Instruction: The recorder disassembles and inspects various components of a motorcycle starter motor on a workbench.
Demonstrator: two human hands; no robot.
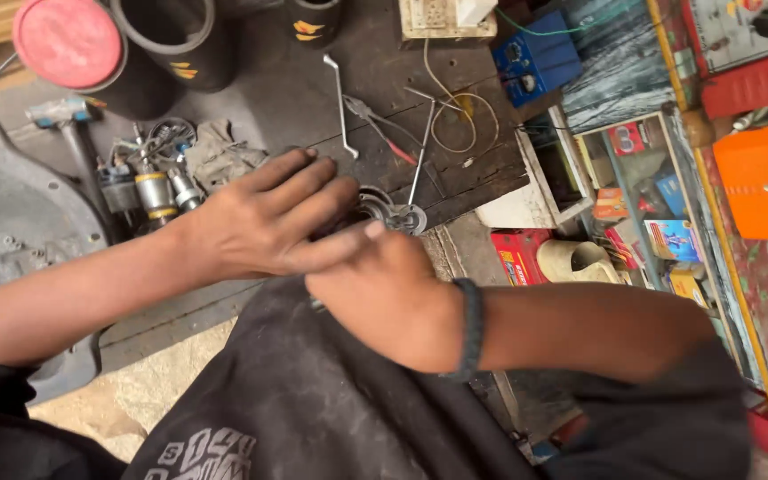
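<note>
While both hands [331,258] close on the round metal part [390,212] at frame centre, it could slip: grip is partial.

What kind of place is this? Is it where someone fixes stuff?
Probably a small repair workshop. A hammer, pliers and a bent metal rod lie on a dark, worn bench, and both hands work on a round metal part.
</note>
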